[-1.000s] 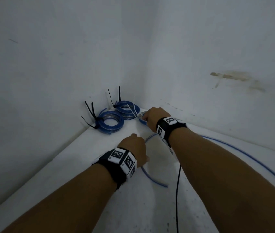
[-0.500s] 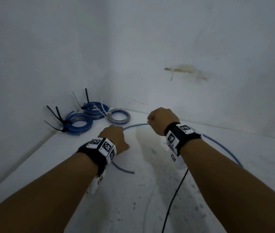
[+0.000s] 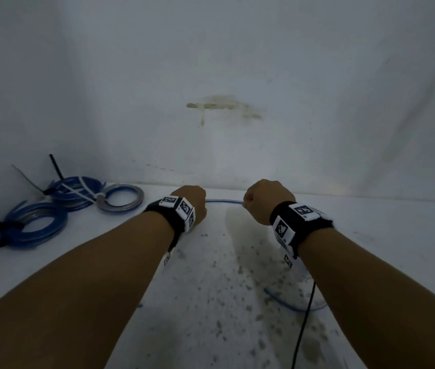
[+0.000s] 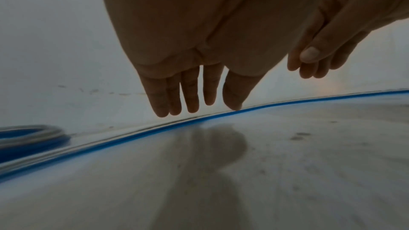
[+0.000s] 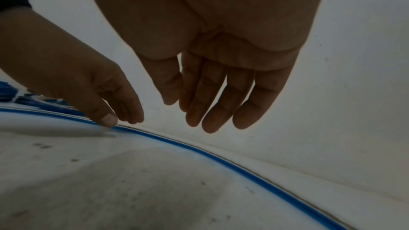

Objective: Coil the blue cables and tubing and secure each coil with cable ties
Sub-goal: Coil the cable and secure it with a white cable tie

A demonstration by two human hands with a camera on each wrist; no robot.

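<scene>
A loose blue tube runs along the foot of the back wall, between my two hands. My left hand hangs over it with straight fingers. Its thumb tip touches the blue tube. My right hand hovers just above the blue tube with relaxed fingers and holds nothing. Three tied blue coils lie at the left by the corner, bound with black and white cable ties.
More of the blue tube curves out from under my right forearm. A thin black cord hangs from my right wrist toward the near edge. The white, dirt-speckled tabletop meets walls at the back and left.
My right hand has left the third coil and swung right. Both hands now sit over the loose tube at the back wall. The view has panned right, so the coils lie at the left.
</scene>
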